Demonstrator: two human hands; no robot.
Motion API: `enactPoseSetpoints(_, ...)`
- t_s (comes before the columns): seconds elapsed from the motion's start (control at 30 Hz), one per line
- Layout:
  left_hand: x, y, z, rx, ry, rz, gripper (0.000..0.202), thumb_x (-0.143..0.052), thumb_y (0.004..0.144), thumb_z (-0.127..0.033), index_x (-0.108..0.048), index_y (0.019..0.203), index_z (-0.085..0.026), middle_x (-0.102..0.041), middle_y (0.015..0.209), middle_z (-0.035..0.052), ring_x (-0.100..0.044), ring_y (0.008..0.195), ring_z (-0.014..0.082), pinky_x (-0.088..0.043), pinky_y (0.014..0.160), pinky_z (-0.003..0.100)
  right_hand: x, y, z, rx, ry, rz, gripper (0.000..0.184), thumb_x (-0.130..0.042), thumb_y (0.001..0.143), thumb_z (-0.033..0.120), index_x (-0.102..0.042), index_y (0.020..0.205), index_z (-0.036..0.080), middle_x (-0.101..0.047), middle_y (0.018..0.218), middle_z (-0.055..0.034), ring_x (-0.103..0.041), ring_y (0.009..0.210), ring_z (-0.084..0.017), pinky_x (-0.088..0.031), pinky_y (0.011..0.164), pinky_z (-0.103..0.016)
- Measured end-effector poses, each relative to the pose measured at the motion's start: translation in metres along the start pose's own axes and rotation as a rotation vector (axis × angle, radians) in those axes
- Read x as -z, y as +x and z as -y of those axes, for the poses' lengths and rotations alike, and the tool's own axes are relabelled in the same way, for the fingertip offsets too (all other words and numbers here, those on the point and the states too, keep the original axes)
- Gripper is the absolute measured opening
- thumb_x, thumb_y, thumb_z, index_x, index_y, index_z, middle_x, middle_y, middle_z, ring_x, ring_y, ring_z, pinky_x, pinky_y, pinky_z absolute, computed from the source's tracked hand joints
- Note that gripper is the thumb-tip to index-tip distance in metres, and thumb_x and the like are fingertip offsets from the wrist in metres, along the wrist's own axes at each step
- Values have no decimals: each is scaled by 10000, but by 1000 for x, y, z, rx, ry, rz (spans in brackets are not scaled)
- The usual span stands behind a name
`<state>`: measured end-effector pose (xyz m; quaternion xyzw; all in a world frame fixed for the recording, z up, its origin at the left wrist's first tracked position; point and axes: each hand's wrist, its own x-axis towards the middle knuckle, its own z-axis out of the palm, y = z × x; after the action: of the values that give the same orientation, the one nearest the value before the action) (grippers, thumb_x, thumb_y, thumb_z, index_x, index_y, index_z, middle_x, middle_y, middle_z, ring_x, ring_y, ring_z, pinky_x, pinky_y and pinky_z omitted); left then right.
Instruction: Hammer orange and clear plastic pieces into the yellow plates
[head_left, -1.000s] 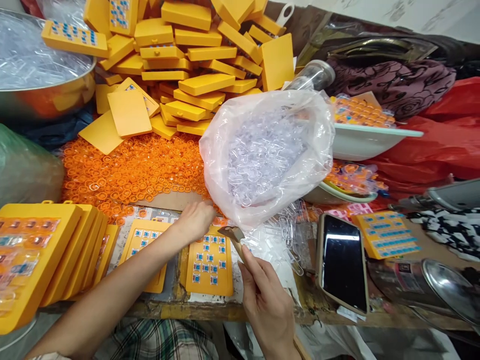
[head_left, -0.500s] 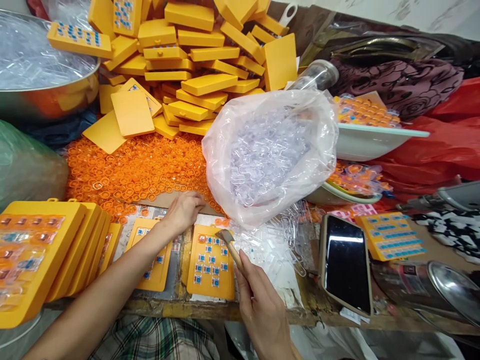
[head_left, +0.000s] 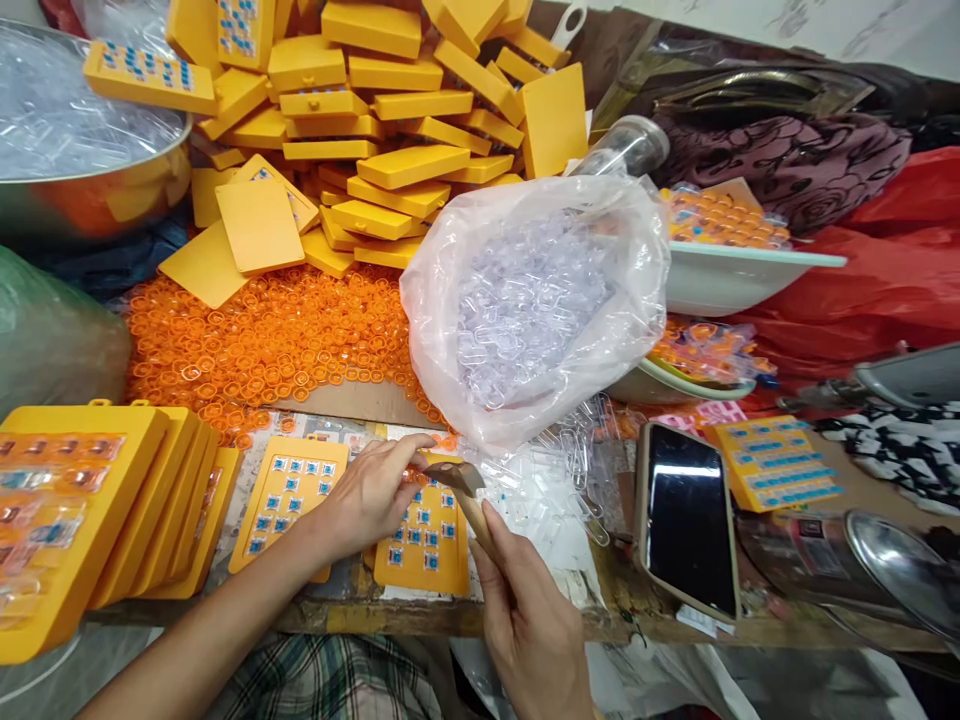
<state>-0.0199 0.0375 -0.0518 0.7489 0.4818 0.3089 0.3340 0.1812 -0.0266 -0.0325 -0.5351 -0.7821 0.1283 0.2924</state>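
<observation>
A yellow tray with small blue squares in its pockets lies near the bench's front edge. My left hand rests on its upper left part, fingertips pinched over the top row; what they hold is too small to tell. My right hand grips the wooden handle of a small hammer, whose metal head hovers just above the tray's top right corner. A second yellow tray with blue squares lies to the left.
A heap of orange rings spreads behind the trays. A clear bag of transparent pieces stands to the right. Stacked yellow trays fill the back and others the left. A phone lies right.
My left hand came back from the orange rings and settled onto the yellow tray. The hammer head moved slightly down toward the tray's top edge.
</observation>
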Motion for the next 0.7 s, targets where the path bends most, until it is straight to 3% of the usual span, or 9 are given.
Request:
enactPoseSetpoints(0.07, -1, 2, 3, 13, -45, -13, 455, -504, 821, -63, -397, 1235, -217, -693, 1015, 43, -629, 980, 211, -465, 890, 381, 3, -2, 4, 12, -4, 44, 576, -470, 905, 65, -357, 1434, 263, -647, 1061, -62, -649, 920, -151, -525, 734, -245)
enactPoseSetpoints(0.17, -2, 2, 4, 64, -116, -30, 448, -523, 814, -76, -405, 1222, -220, -695, 1009, 43, -625, 998, 205, -457, 909, 377, 5, -3, 6, 48, -56, 10, 614, -456, 891, 36, -347, 1439, 291, -642, 1062, -60, -654, 909, -157, -519, 705, -245)
enactPoseSetpoints(0.33, -1, -1, 5, 140, -196, -29, 510, -554, 802, -100, -383, 1273, -197, -706, 982, 63, -617, 1046, 217, -457, 931, 400, 5, -5, 1, 34, -137, 69, 592, -428, 891, 42, -390, 1412, 320, -670, 960, -29, -664, 733, -152, -507, 598, -247)
enactPoseSetpoints(0.4, 2, 0, 4, 177, -271, -18, 538, -585, 791, -117, -389, 1286, -195, -693, 1035, 77, -619, 1050, 215, -456, 948, 412, 8, -4, -1, -12, -59, -46, 524, -478, 892, 87, -450, 1371, 296, -677, 983, -38, -670, 792, -163, -523, 664, -258)
enactPoseSetpoints(0.47, 6, 6, 2, 206, -368, -33, 517, -633, 783, -176, -429, 1257, -196, -654, 1136, 99, -608, 1074, 221, -460, 958, 419, 14, 3, -1, -148, 21, -224, 416, -572, 866, 182, -546, 1275, 253, -680, 924, -48, -664, 761, -178, -526, 638, -267)
enactPoseSetpoints(0.53, 9, 20, -2, 225, -434, -128, 549, -689, 761, -266, -436, 1242, -188, -599, 1221, 128, -594, 1095, 242, -480, 937, 429, 21, 20, 1, -366, 153, -356, 431, -651, 815, 300, -566, 1230, 222, -658, 835, -43, -624, 625, -162, -495, 510, -257)
enactPoseSetpoints(0.6, 8, 41, -6, 207, -455, -284, 711, -757, 696, -326, -382, 1283, -183, -558, 1264, 151, -581, 1109, 265, -482, 933, 453, 26, 48, 2, -551, 387, -400, 555, -693, 764, 382, -519, 1264, 216, -622, 783, -17, -537, 490, -114, -423, 396, -232)
enactPoseSetpoints(0.63, 7, 52, -8, 168, -453, -362, 805, -796, 643, -338, -359, 1301, -182, -545, 1275, 156, -569, 1124, 279, -468, 951, 470, 27, 64, 2, -593, 511, -421, 582, -710, 738, 405, -511, 1254, 223, -605, 765, 3, -493, 446, -89, -396, 368, -218)
enactPoseSetpoints(0.7, 5, 77, -12, 55, -442, -474, 863, -835, 576, -336, -377, 1291, -176, -542, 1273, 155, -537, 1165, 302, -415, 1009, 496, 27, 98, 0, -610, 664, -421, 459, -745, 682, 434, -582, 1042, 201, -519, 614, 65, -398, 373, -56, -335, 322, -196)
